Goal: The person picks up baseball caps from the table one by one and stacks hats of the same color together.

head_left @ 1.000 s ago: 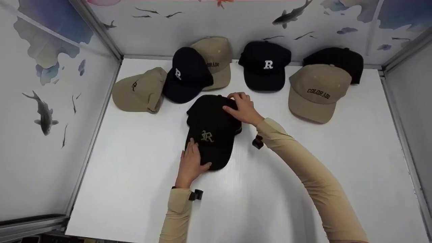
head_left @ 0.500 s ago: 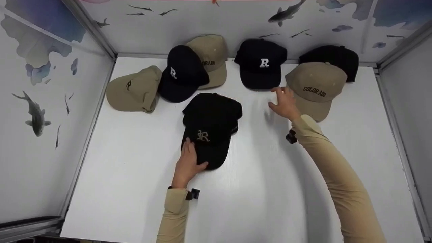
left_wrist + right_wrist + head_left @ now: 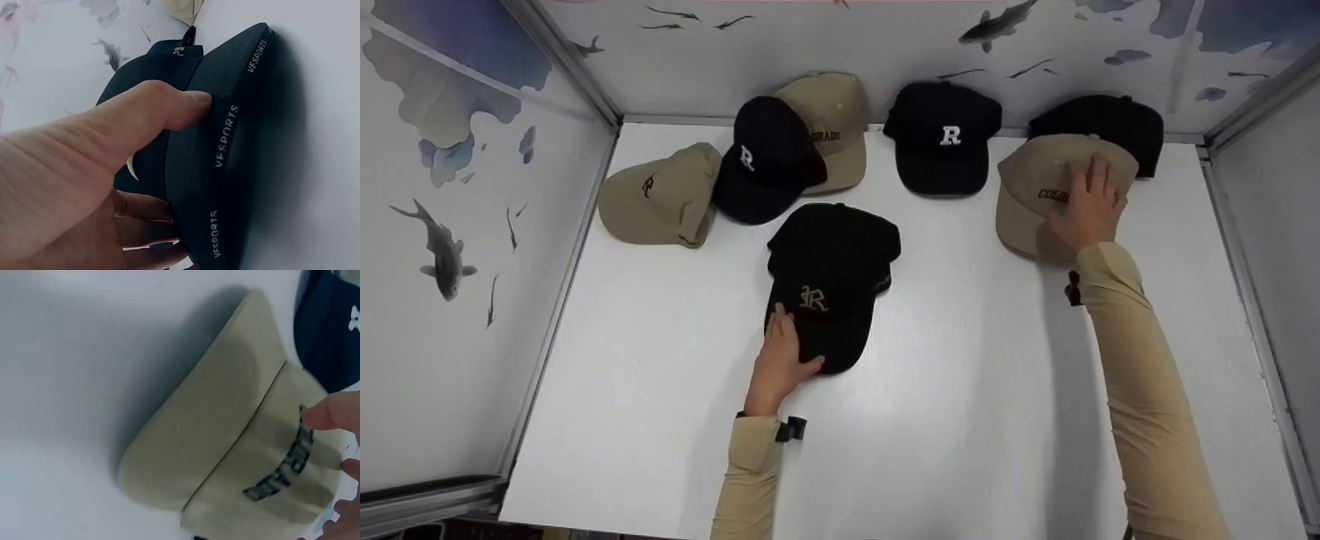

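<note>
Black cap (image 3: 832, 259) | left hand (image 3: 777, 365) spread, touching brim (image 3: 837, 346) | right hand (image 3: 1090, 210) loosely spread over tan cap (image 3: 1030, 184), contact unclear

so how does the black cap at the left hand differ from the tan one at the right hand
The black cap bears a pale emblem; the tan cap bears dark lettering. The black cap's brim carries pale edge print; the tan cap's brim shows none. The black cap lies nearer the front; the tan cap sits farther back, to the right. Both brims point roughly toward the front.

A white table (image 3: 960, 390) bears caps (image 3: 836, 251); black, navy, tan.
</note>
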A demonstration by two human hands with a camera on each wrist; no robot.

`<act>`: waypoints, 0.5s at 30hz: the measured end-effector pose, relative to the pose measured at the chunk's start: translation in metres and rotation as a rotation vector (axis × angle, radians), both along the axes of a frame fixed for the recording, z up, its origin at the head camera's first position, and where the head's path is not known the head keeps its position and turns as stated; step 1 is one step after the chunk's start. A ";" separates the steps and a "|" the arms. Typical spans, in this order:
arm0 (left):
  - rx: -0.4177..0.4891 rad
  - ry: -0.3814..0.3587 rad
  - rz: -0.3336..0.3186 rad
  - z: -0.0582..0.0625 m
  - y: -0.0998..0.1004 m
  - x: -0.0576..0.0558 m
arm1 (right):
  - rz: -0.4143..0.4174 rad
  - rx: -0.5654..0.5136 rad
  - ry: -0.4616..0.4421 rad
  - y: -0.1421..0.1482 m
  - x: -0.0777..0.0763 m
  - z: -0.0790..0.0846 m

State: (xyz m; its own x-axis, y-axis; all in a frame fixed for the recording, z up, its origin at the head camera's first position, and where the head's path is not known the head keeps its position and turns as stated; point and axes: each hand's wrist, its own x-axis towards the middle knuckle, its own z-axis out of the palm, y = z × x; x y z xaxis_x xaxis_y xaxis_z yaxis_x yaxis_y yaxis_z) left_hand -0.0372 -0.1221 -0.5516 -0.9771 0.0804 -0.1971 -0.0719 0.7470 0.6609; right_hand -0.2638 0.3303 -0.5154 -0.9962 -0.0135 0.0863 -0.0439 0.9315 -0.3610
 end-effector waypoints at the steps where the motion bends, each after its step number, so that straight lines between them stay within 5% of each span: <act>1: 0.002 0.000 0.001 0.000 0.000 0.000 | -0.001 0.012 -0.001 0.003 0.000 0.000; 15: 0.016 -0.005 0.009 -0.002 -0.001 0.000 | 0.030 0.043 -0.066 0.015 0.001 0.016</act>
